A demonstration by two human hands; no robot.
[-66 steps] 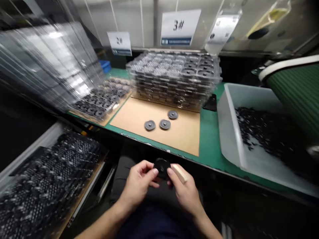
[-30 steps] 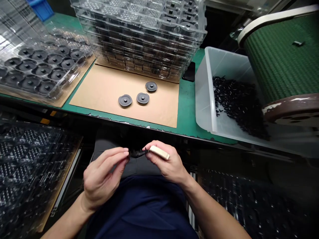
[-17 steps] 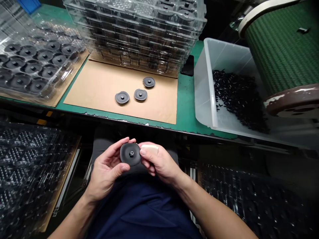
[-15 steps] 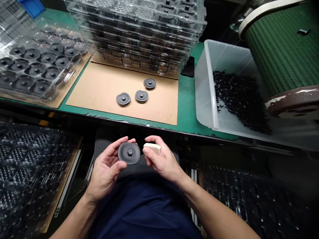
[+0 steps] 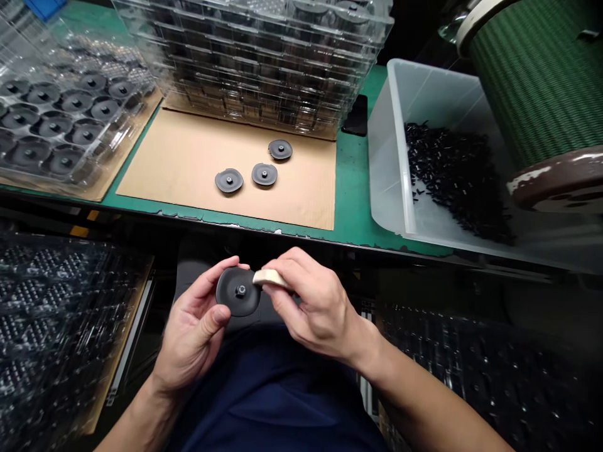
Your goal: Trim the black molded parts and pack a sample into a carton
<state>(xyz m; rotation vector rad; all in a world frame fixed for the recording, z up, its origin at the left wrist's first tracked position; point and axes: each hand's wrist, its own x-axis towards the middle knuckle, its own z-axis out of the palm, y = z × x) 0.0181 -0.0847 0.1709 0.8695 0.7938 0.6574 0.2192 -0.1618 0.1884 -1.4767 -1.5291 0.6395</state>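
Black rubber disc (image 5: 238, 292) sits face-up over the lap, pinched at its rim by the left hand (image 5: 195, 329) so the right hand (image 5: 313, 307), gripping a beige block (image 5: 267, 279), can press its edge.

Bare forearms and hands, dark clothing at the lap.

Left hand (image 5: 195, 333) and right hand (image 5: 313, 307): no gloves, no rings, no watch or wristband showing. Fingernails short, unpainted. Both forearms uncovered as far as the bottom edge of the view; no sleeve cuff appears anywhere along them. Navy blue fabric (image 5: 277, 402) across the lower middle, smooth weave, a few soft folds, no print, logo or seam stitching that can be made out. Above it a strip of grey fabric (image 5: 198, 276), plain, darker in the shade under the bench edge. Whether the two are separate garments cannot be told. No pockets, buttons, zips or badges visible.
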